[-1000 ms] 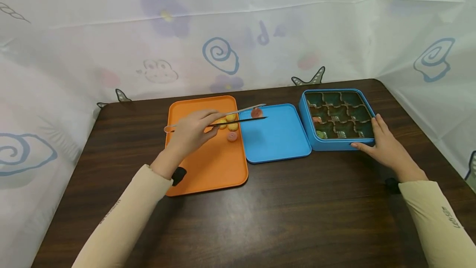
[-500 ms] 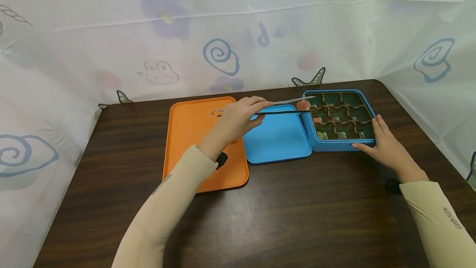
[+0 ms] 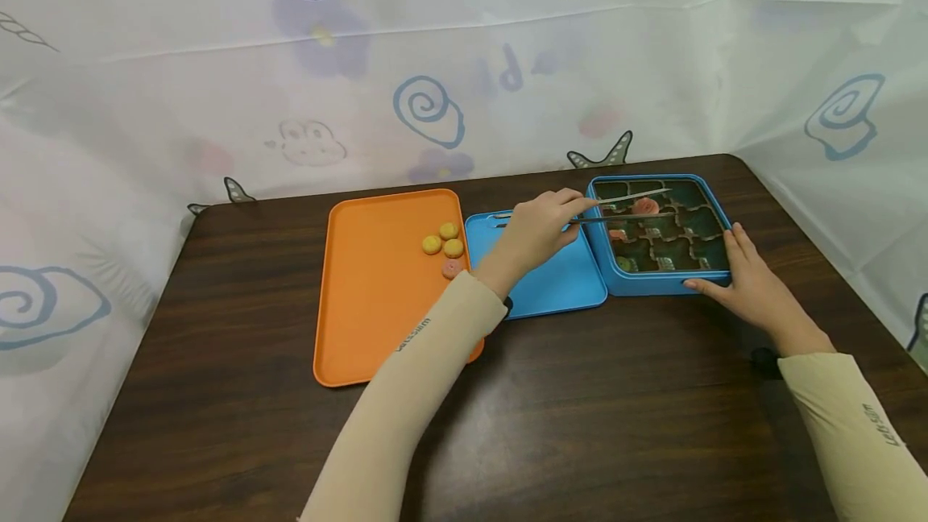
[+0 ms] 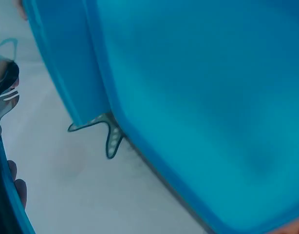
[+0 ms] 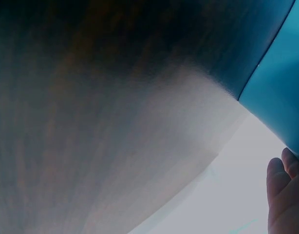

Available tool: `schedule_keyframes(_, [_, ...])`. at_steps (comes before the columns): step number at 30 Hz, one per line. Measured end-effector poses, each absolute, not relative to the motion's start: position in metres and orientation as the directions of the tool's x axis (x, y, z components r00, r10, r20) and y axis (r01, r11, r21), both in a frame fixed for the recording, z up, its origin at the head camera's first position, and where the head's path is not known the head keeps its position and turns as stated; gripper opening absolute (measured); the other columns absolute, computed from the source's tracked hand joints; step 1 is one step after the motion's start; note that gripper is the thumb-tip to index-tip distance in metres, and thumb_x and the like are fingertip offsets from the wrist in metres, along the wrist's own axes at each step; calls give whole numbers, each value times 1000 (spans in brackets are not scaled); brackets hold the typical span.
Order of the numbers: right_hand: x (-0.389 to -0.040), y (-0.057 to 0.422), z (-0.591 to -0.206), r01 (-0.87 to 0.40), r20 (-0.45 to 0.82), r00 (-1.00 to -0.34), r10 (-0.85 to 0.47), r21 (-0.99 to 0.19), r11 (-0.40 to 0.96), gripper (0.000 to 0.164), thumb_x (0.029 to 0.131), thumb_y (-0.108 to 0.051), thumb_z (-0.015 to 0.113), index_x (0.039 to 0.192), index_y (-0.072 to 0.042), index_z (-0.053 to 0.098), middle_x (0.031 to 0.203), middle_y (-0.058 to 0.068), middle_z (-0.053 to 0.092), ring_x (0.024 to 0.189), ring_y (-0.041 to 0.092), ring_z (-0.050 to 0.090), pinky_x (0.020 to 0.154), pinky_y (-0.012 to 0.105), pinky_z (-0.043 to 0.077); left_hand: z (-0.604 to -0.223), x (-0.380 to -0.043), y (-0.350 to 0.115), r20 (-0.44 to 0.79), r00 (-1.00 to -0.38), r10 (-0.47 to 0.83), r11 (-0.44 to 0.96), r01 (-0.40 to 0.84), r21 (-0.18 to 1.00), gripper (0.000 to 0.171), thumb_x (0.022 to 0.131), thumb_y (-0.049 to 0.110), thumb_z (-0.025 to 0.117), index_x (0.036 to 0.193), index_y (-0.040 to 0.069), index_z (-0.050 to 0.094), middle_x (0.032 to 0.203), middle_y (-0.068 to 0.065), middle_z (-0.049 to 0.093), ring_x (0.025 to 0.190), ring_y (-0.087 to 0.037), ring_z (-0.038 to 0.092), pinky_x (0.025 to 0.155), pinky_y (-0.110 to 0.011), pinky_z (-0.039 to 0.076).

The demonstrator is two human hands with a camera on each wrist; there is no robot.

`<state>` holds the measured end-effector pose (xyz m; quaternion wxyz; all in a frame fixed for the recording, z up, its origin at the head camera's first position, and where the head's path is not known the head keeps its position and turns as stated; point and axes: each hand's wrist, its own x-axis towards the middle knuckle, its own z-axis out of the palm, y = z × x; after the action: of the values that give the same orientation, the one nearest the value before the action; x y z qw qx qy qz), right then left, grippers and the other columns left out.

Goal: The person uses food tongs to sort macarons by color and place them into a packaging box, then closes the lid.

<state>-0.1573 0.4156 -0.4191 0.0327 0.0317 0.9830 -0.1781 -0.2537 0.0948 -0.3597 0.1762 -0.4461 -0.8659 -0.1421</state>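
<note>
- Left hand (image 3: 540, 225) and tongs (image 3: 627, 217) have moved right since the earlier head frames, carrying the pink lump (image 3: 645, 206) from over the blue tray (image 3: 558, 290) to the blue box (image 3: 656, 283).
- Its thumb and fingers pinch the tongs, whose two arms lie on either side of the lump, towards the far part of the box; whether it touches a compartment cannot be told.
- The right hand (image 3: 754, 287) has its fingers extended along the box's right side, thumb against the near side, unmoved.
- Inside the box, an orange piece (image 3: 618, 235) lies in the middle-left compartment, a green piece (image 3: 626, 264) in the near-left one.
- Three yellow discs (image 3: 431, 245) and a pink disc (image 3: 452, 267) lie on the orange tray (image 3: 370, 296).
- Both trays and the box stand side by side on the dark counter (image 3: 594, 409).
</note>
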Motion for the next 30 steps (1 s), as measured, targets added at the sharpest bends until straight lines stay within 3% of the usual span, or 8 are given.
schedule_keyframes(11, [-156, 417, -421, 81, -75, -995, 58, -344, 935, 112, 88, -57, 58, 147, 11, -10, 153, 32, -17, 140, 56, 1, 104, 72, 20, -375, -248, 122, 368, -589, 720, 587, 799, 130, 37, 95, 20, 59, 132, 23, 58, 126, 3, 63, 97, -12, 63, 61, -19, 48])
schedule_keyframes(30, [-156, 415, -419, 64, -73, -997, 39, -379, 923, 111, 89, -55, 58, 148, 9, -10, 155, 30, -16, 140, 56, 0, 104, 72, 17, -377, -240, 118, 361, -597, 716, 590, 795, 144, 44, 94, 24, 61, 137, 23, 53, 130, 2, 60, 98, -10, 63, 63, -17, 49])
